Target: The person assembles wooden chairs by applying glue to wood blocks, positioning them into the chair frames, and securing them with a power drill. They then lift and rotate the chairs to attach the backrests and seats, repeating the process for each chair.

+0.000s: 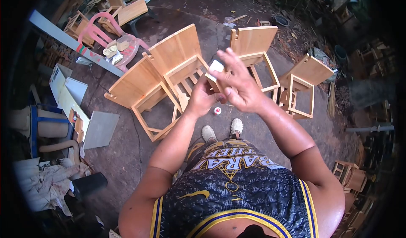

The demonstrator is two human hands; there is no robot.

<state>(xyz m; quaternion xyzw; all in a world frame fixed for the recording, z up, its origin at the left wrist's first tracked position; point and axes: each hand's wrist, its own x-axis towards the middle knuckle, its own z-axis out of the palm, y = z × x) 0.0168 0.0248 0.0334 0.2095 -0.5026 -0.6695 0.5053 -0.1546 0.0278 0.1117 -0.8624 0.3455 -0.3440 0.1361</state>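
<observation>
My left hand [203, 97] is wrapped round a small wooden block [214, 83] in front of my body. Over the block's upper end, my right hand [239, 83] has its upper fingers stretched out, with a small white piece [217, 66] by its thumb side; whether it is pinched there is hard to make out. Two wooden frames with panels stand beyond my left hand, a nearer one [137, 83] and a farther one [175, 47]. Another panelled frame [253, 41] is behind my right hand.
A fourth wooden piece [311, 68] stands at the right. On the floor before my shoes sits a small white and red container [217, 110]. A pink chair [127, 52] holding small items is at upper left, beside a long pale board [55, 30]. Grey panel [101, 130] lies left.
</observation>
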